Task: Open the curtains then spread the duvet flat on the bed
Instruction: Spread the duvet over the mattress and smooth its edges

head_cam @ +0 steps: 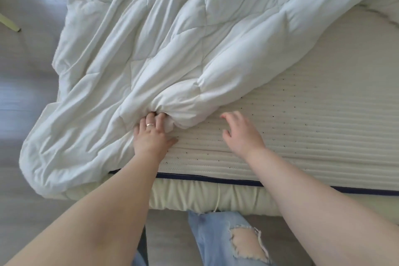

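From the head view, the left hand (152,134) is gripping a bunched fold of the white duvet (164,45) (rumpled, lying across the mattress (313,119) and hanging off its left side). The right hand (241,131) is hovering just beside it over bare mattress, fingers loosely spread and holding nothing.

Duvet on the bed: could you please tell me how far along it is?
Curtains aren't in view. The duvet lies bunched, hanging over one side, leaving the mattress bare. The left hand grips a fold; the right hand hovers open. Spreading it flat remains.
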A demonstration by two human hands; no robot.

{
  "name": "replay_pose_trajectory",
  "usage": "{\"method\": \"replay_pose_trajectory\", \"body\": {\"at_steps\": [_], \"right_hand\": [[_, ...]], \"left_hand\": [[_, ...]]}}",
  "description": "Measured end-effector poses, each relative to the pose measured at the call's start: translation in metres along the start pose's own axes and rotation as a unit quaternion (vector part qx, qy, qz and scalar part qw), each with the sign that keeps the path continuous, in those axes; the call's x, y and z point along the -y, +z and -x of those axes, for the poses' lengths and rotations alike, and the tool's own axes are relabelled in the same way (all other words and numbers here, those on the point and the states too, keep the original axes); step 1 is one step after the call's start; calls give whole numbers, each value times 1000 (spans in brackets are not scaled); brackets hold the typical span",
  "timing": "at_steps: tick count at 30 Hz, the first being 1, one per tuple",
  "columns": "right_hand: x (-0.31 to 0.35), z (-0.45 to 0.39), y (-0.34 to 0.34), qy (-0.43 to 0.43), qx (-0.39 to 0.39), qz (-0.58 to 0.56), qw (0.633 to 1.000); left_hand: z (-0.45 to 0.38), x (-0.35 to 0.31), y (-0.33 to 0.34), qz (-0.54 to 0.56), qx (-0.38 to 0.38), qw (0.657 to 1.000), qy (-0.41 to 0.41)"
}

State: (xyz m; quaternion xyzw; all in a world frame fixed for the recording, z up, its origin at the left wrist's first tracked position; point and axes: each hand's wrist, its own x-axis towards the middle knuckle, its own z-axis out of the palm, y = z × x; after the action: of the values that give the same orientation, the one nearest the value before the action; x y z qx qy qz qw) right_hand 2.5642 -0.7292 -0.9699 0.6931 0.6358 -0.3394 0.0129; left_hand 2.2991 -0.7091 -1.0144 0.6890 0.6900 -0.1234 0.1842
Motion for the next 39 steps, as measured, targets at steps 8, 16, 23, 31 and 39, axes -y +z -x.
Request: {"method": "replay_pose_trajectory", "body": {"at_steps": [8,16,23,31,39], "right_hand": [[57,-74,-21,-16,13,247,969],[24,-61,-17,-115,15,338,934],[-29,15,2,24,233,292,927],[-27,53,40,24,336,261,905],[-23,69,61,65,411,198,887]], "left_hand": [[17,14,-44,42,95,994,39],[40,-31,-26,-10,269,958,94],[61,-49,-14,-197,239,932,189],[76,-55,4,-237,347,897,140],[55,-68,3,-275,451,837,139]]}}
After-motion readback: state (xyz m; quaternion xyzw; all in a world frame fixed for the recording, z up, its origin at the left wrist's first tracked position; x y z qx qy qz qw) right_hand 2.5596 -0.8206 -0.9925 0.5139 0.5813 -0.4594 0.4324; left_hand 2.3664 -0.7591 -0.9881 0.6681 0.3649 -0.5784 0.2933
